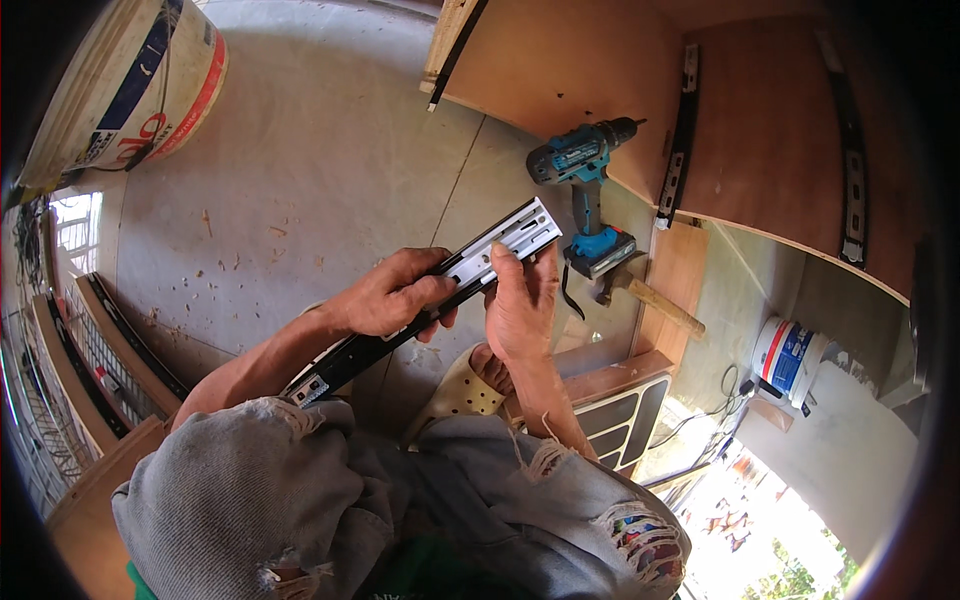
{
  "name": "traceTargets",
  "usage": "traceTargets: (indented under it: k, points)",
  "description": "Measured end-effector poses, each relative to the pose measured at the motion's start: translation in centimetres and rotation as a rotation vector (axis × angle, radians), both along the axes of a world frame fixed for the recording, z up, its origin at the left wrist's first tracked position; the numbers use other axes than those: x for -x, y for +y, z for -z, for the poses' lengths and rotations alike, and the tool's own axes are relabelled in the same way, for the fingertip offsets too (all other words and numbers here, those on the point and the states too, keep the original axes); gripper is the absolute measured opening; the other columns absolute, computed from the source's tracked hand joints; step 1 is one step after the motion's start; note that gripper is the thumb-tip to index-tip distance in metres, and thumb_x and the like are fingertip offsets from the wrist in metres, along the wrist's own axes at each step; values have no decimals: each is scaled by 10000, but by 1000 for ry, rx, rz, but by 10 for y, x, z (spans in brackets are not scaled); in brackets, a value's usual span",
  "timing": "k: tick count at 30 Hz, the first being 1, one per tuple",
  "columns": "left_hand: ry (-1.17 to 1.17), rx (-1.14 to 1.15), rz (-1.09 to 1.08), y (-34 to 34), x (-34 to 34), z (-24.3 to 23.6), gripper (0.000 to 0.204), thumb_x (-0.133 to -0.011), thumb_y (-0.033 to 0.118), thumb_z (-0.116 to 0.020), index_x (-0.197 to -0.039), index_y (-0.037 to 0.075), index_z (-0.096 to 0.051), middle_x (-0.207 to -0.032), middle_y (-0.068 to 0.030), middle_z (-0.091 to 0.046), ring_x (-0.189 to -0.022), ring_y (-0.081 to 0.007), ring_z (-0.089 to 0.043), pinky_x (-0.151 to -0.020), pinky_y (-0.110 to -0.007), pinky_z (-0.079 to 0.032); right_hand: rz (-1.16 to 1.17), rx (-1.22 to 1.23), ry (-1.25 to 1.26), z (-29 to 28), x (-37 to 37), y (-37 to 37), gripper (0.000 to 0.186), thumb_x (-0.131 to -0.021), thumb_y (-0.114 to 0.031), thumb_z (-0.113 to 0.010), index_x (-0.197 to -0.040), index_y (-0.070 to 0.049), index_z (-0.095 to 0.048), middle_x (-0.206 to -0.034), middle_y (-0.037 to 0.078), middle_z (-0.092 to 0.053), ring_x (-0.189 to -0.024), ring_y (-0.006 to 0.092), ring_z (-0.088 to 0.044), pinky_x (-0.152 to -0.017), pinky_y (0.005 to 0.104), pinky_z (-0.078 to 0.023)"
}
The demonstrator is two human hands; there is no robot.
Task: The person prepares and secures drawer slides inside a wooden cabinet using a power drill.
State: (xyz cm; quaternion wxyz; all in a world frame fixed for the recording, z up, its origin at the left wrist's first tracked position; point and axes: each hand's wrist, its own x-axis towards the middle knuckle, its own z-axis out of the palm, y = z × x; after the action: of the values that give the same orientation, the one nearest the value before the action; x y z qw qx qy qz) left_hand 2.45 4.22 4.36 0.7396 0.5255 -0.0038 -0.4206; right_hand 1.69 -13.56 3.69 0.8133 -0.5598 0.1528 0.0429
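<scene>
A metal drawer slide (508, 240), black with a silvery inner channel, lies slantwise across both my hands above my lap. My left hand (402, 292) is closed round its middle, fingers curled underneath. Close to the far end, my right hand (522, 305) grips it with the thumb on the silvery channel; part of those fingers is hidden behind the metal. The slide's near end rests by my left knee. Just beyond my right hand, a teal and black cordless drill (583, 190) stands on its battery with a bit fitted.
A hammer (655, 303) lies right of the drill. Wooden cabinet panels (770, 130) carry fixed black slides (680, 140). A paint bucket (150, 90) stands far left, another bucket (790, 360) at right. Wire-mesh drawers (110, 340) lie at left. Wood chips dot the tiled floor (290, 150).
</scene>
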Motion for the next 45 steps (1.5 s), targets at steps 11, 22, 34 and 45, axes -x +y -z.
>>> traceTargets:
  k: [11,22,34,45]
  points:
    - [-28,-12,-16,-1,2,-1,254,-970,181,-466,-1057,-40,-559,-810,-85,-648,-624,-138,-603,-588,-291,-494,-7,-66,11,3,1,-3,266,-961,-21,-583,-1214,-70,-517,-1020,5,-584,-911,82,-522,-812,260,-442]
    - [-43,-74,-28,-13,8,0,301,-964,201,-471,-1096,-56,-554,-781,-70,-623,-571,-126,-564,-542,-285,-481,-93,-380,277,-7,8,-6,271,-992,-201,-511,-1251,-122,-507,-1075,98,-640,-848,225,-643,-587,363,-522]
    - [-175,-95,-32,-10,4,0,360,-911,263,-705,-1003,-54,-561,-672,-64,-611,-549,-132,-607,-500,-282,-476,-37,-270,194,-5,7,2,424,-980,-140,-482,-1382,-7,-487,-1260,183,-628,-1054,209,-625,-908,355,-548]
    - [-155,-91,-44,-10,4,-2,363,-922,272,-705,-1008,-48,-556,-701,-64,-615,-555,-126,-606,-497,-278,-476,-66,-313,137,-5,4,1,457,-971,-111,-500,-1413,2,-460,-1355,187,-577,-1155,193,-579,-990,349,-505]
